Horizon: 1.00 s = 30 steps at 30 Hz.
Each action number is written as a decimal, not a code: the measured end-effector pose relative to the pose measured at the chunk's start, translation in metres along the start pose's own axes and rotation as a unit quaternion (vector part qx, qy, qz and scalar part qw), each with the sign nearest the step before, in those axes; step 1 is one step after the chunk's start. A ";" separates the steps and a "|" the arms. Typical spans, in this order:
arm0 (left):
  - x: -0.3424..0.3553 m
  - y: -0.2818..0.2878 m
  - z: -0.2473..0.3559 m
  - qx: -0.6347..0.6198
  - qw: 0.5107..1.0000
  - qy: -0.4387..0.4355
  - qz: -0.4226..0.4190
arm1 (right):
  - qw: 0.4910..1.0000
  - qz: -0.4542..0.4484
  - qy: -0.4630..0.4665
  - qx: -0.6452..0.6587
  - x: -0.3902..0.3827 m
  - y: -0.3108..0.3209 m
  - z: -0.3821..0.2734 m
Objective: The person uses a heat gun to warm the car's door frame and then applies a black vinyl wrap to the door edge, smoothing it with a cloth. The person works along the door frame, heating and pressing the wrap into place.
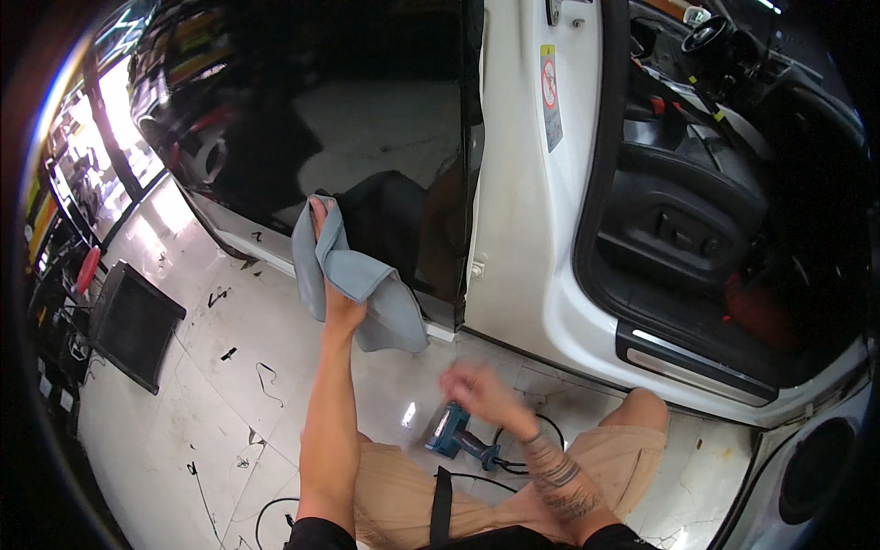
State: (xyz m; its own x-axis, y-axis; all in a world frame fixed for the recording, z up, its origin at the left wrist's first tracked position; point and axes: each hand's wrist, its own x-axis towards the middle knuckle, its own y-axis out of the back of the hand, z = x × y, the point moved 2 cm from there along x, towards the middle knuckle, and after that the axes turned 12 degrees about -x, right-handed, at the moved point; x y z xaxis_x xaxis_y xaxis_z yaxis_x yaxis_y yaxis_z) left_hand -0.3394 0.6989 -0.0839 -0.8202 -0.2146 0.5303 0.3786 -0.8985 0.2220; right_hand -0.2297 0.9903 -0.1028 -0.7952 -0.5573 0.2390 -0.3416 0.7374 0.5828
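Observation:
My left hand point(341, 307) grips a grey cloth point(385, 316) near the lower part of a glossy black car door panel point(257, 110), its fingertips partly showing through the folds and the rest covered. My right hand point(472, 390), blurred by motion, hangs just above a teal corded power tool point(449, 431) that lies on the tiled floor near my knees; its fingers look bent, but what is in them, if anything, is unclear.
The open doorway at the right shows a black seat point(678, 211) and a silver sill plate point(697, 362). A black padded stool point(133, 330) stands at the left. Cables and small dark scraps point(229, 353) lie on the floor point(220, 412). A speaker point(816, 467) sits in the door at bottom right.

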 end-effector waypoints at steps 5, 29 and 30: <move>0.023 -0.041 0.118 -0.080 0.963 -0.256 0.033 | 0.914 0.401 0.051 0.028 0.079 0.154 -0.132; 0.023 -0.027 0.111 -0.021 0.967 -0.251 0.047 | 0.873 0.461 0.125 -0.096 0.119 0.165 -0.175; 0.023 -0.026 0.111 -0.018 0.967 -0.249 0.045 | 0.888 0.434 0.121 -0.088 0.119 0.165 -0.176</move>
State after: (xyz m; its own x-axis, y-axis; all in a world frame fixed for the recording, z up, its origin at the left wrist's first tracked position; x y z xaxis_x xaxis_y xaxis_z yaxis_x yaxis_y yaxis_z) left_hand -0.3205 0.7601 0.0138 -0.4731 -0.0896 0.8764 0.4156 -0.8999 0.1323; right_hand -0.2922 0.9781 0.1584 -0.5828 0.1118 0.8049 0.4486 0.8702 0.2039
